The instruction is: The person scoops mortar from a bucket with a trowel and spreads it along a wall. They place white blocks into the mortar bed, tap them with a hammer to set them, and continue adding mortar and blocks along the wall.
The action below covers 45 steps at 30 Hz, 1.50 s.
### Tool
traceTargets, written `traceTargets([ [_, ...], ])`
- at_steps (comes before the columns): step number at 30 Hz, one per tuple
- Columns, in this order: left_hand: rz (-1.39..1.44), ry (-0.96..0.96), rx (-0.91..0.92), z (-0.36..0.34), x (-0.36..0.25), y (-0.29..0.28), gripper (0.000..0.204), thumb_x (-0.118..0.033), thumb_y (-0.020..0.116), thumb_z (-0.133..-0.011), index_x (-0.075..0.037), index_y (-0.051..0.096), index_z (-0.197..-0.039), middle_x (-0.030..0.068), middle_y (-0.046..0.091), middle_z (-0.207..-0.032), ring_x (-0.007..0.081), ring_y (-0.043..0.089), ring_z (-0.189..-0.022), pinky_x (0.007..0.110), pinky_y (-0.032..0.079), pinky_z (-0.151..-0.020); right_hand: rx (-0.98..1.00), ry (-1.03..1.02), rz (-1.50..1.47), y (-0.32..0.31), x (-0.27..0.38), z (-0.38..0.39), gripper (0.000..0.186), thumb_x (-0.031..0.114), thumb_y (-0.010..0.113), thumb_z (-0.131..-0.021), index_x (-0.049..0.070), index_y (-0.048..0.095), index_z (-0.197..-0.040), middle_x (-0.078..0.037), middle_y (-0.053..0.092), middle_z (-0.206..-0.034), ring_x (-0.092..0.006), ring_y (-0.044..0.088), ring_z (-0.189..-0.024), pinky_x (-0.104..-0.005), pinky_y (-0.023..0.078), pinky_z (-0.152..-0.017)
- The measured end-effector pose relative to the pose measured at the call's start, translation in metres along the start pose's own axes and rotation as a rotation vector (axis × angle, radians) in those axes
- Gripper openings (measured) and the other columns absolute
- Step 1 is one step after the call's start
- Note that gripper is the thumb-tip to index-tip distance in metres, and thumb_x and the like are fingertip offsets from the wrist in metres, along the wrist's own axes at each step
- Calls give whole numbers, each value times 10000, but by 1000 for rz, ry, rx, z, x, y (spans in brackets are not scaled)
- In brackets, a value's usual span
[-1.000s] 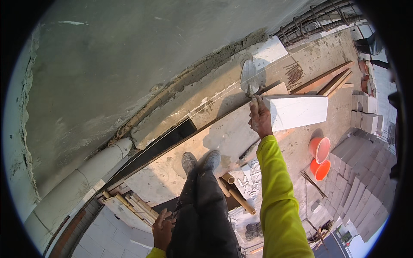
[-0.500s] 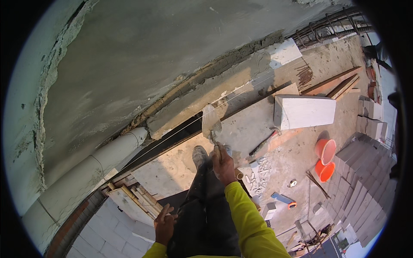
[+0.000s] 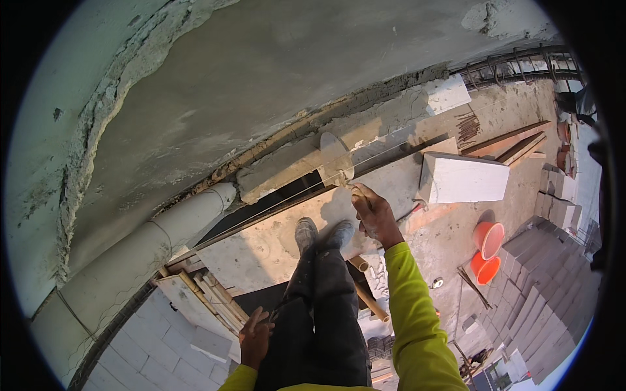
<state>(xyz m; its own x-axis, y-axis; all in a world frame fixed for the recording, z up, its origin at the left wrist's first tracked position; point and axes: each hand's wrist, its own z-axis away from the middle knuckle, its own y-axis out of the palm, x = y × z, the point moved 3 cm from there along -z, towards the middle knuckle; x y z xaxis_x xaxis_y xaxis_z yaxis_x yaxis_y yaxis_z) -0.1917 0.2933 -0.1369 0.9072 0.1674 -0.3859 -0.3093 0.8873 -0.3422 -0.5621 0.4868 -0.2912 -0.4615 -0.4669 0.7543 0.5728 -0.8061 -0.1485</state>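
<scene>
My right hand (image 3: 375,216) is wrapped round the handle of a trowel (image 3: 336,156), out in front of my legs. The trowel's pale, mortar-smeared blade overlaps the near edge of a grey mortar-covered ledge (image 3: 280,166); whether it touches the mortar, I cannot tell. That ledge runs along the foot of a grey plastered wall (image 3: 274,72). Beside my left thigh, my left hand (image 3: 255,335) hangs with nothing in it, fingers loosely bent and apart. A thin taut string passes in front of the ledge, close to the blade.
My shoes stand on a pale board (image 3: 267,251), beside a dark gap under the ledge. To the right are a white block (image 3: 464,178), wooden planks (image 3: 521,144) and two orange buckets (image 3: 488,240). A thick pale pipe (image 3: 143,251) lies at left; stacked grey blocks (image 3: 541,280) fill the far right.
My right hand has moved forward and slightly right, bringing the trowel blade further over the ledge. My left hand stays by my thigh. The whole view has shifted a little.
</scene>
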Motion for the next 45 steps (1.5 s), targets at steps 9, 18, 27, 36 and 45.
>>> traceTargets([
  [9, 43, -12, -16, -3, 9, -7, 517, -80, 514, -938, 0, 478, -1447, 204, 617, -1311, 211, 706, -932, 308, 582, -777, -49, -242, 401, 48, -30, 56, 457, 175, 584, -953, 94, 517, -1398, -219, 682, -963, -392, 697, -842, -470, 555, -739],
  [18, 83, -28, -36, 4, 20, -12, 520, -77, 524, -939, -26, 482, -1455, 196, 606, -1332, 208, 702, -975, 313, 569, -777, -314, -76, 776, -6, -15, 5, 443, 259, 568, -969, 148, 512, -1394, -248, 633, -973, -479, 652, -823, -560, 527, -756],
  [27, 133, -49, -17, 7, 15, -11, 550, -42, 546, -927, -52, 469, -1471, 196, 601, -1338, 204, 694, -1013, 316, 570, -797, -405, 57, 150, -5, -47, 45, 427, 180, 547, -1004, -44, 523, -1366, -265, 687, -1072, -310, 706, -915, -365, 547, -814],
  [36, 135, -61, -45, 5, 27, -15, 570, -52, 592, -903, -55, 485, -1463, 172, 616, -1327, 197, 701, -988, 307, 567, -792, -62, -271, 124, 151, -36, 53, 462, 210, 570, -966, 61, 524, -1401, -263, 682, -970, -441, 675, -830, -459, 549, -746],
  [45, 178, -53, -66, 9, 35, -21, 576, -59, 576, -897, -53, 483, -1466, 169, 615, -1324, 186, 700, -990, 305, 565, -816, -55, -253, 666, 182, -24, 62, 504, 213, 590, -926, 148, 507, -1418, -232, 593, -1038, -442, 652, -825, -539, 548, -735],
])
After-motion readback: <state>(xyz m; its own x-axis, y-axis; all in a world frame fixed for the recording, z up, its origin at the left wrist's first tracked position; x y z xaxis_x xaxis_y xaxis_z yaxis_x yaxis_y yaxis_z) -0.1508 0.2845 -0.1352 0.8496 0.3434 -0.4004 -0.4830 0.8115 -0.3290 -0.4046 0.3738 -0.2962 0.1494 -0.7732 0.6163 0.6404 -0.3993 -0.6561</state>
